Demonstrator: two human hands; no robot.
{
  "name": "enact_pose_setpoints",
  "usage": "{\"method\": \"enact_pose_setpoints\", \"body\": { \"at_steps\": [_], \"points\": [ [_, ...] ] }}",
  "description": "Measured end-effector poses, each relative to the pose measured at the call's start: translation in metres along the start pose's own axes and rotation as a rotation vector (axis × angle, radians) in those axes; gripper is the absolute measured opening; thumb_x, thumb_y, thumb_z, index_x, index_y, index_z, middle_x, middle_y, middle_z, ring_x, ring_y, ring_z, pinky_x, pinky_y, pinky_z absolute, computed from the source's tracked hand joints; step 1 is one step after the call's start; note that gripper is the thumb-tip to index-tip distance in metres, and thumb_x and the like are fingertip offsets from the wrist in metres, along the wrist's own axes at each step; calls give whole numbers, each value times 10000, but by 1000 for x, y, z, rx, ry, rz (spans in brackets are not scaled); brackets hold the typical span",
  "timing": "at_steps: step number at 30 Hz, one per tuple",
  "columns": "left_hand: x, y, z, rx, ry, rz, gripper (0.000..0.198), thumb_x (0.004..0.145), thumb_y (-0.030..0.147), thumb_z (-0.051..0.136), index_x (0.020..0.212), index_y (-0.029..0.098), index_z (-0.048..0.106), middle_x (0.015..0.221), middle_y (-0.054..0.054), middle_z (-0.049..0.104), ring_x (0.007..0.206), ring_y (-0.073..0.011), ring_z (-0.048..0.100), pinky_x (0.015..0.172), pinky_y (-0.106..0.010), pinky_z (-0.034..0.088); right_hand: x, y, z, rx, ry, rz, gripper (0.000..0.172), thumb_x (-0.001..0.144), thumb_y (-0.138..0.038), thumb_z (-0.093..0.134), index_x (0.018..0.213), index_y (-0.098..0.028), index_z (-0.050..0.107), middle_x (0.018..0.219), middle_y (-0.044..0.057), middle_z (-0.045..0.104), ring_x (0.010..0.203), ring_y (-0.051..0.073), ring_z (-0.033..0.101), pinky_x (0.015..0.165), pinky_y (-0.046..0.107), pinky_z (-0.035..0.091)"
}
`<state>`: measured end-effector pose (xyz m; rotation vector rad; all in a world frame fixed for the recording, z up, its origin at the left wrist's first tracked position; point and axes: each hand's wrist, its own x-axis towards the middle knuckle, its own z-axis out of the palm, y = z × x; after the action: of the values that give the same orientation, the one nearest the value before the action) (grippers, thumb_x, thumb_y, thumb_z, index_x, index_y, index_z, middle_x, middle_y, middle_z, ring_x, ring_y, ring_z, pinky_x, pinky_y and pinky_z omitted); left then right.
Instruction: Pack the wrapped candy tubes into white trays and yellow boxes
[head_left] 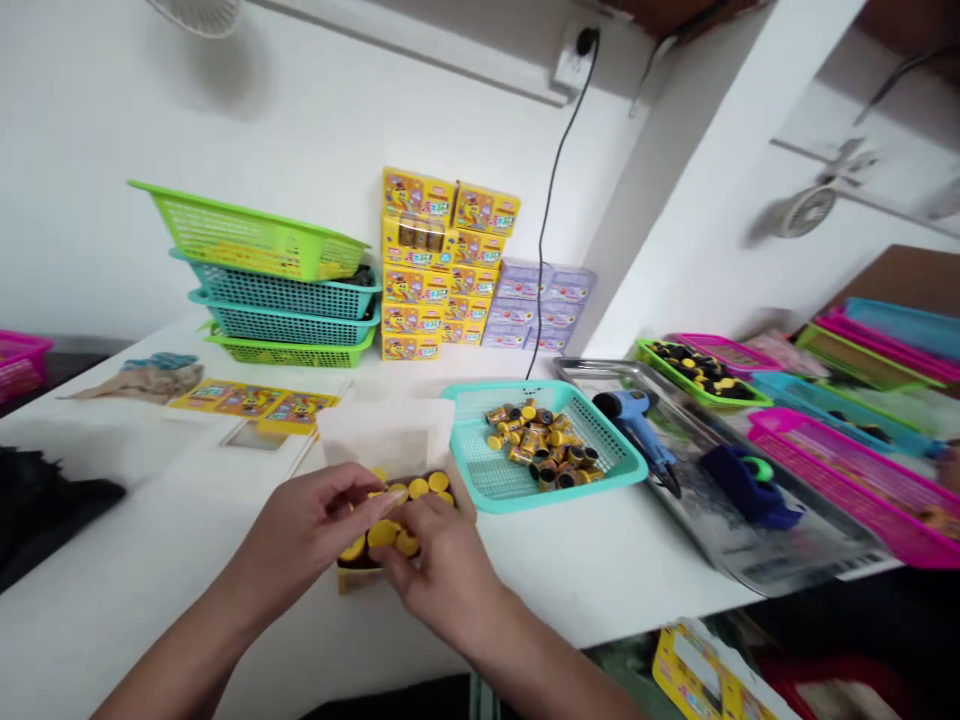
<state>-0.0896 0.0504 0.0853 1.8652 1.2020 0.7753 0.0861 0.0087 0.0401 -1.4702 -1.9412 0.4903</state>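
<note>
Nearest, the left hand [311,520] and right hand [442,570] work over a white table [600,560], its front edge just below them, open room at 9 o'clock. A teal plastic mesh basket [540,480] sits at 2 o'clock. Between the hands, a small open box [349,578] holds round yellow discs [382,533]; left fingertips [371,490] pinch one, while right fingers curl over others.

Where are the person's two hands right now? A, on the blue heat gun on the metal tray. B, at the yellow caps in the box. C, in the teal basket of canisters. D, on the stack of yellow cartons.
B: the left hand and right hand are at the yellow caps in the box, beside the teal basket, not in it.
</note>
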Motion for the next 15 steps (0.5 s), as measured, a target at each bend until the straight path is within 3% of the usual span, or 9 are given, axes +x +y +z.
{"method": "enact_pose_setpoints", "body": {
  "at_steps": [2,4,5,7,9,13,15],
  "points": [
    [-1,0,2,72,8,25,404,811,605,582,849,217,690,770,-11,681,682,-168,597,568,-242,437,5,22,-27,-51,164,2,148,835,-288,630,957,-207,652,932,50,662,888,173,616,789,267,475],
    [1,5,1,130,4,59,406,809,613,575,864,228,693,776,-11,686,690,-176,603,573,-248,433,14,54,-63,-243,245,125,151,853,-291,602,951,-192,660,942,70,667,865,178,624,783,276,472],
    [4,10,1,156,-11,89,401,809,610,577,867,231,693,766,-8,683,667,-170,596,567,-248,427,20,71,-81,-398,187,239,177,852,-315,605,957,-188,669,979,87,674,881,197,631,787,295,469],
    [16,26,5,201,-70,183,380,816,591,579,856,230,691,727,2,668,604,-150,564,552,-244,407,30,105,-113,-678,-95,461,260,826,-365,621,988,-173,688,1022,134,686,934,261,645,773,335,475],
    [34,49,19,248,-164,304,353,837,556,575,824,221,685,713,4,656,596,-141,553,558,-240,391,37,131,-131,-745,-274,560,347,724,-428,715,928,-147,721,973,165,705,928,322,659,750,365,487],
    [80,92,72,469,-357,502,270,837,442,632,780,181,677,767,-28,674,727,-181,600,626,-260,380,46,158,-134,-734,-365,583,288,642,-353,762,827,-133,756,879,184,719,905,351,676,755,381,501],
    [101,105,100,622,-419,511,207,816,367,667,777,164,688,793,-48,687,788,-213,620,643,-274,378,49,164,-130,-741,-353,595,255,620,-263,752,839,-133,763,872,192,721,912,350,679,765,383,504]
  ]
}}
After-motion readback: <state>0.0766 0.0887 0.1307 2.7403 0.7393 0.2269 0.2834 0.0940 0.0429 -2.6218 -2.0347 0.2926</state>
